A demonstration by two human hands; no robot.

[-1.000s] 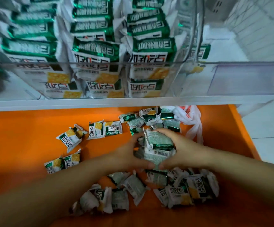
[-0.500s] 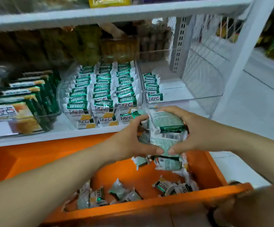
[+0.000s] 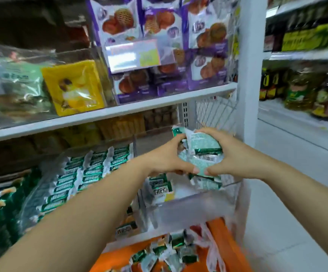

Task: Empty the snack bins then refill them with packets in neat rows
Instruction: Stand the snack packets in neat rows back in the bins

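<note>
Left hand (image 3: 165,160) and right hand (image 3: 227,154) clamp my stack of packets (image 3: 202,152), raised from the orange tray (image 3: 223,237) to above the clear bin (image 3: 188,211) at the shelf's right end. By my judgement, a second row goes in next.

place: shop | signs: white shelves (image 3: 120,111) of packaged snacks (image 3: 118,22), price label (image 3: 133,54), probably oil bottles (image 3: 296,91) across aisle

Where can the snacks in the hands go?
The right bin has bare floor between its short packet row and its right wall, under the stack. The left bin is packed with rows; the orange tray holds loose packets.
</note>
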